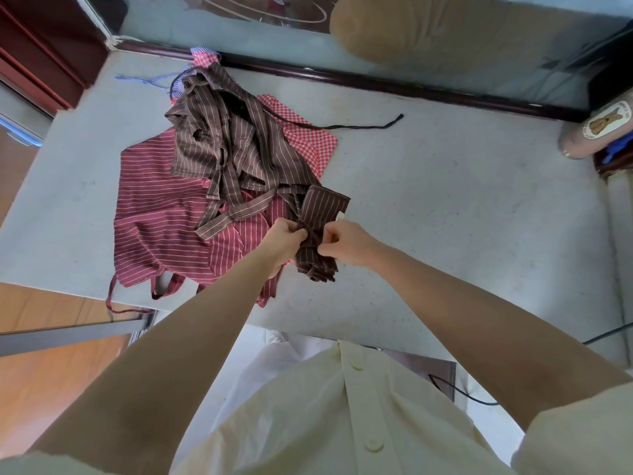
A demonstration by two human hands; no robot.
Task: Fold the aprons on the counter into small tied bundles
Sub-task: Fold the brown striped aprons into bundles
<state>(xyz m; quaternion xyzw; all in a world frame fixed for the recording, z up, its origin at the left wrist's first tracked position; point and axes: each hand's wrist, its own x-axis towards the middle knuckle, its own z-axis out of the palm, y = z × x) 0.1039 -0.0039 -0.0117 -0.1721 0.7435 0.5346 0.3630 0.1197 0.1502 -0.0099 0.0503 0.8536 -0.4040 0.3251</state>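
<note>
A dark brown striped apron bundle point(322, 214) is held upright over the grey counter point(462, 207), its strap wound round its middle. My left hand point(282, 236) pinches the strap on the bundle's left side. My right hand point(346, 243) pinches the strap on its right side. Behind lies a heap: a lighter brown striped apron point(233, 142) on top of a red striped apron point(164, 214), with a red checked apron point(308, 138) underneath to the right.
A black strap point(363, 125) trails right from the heap. A blue striped strap point(144, 78) and a checked bundle point(205, 58) lie at the back. A jar with a round label point(596, 132) stands at the right edge. A dark wooden rim point(376, 84) bounds the counter's back.
</note>
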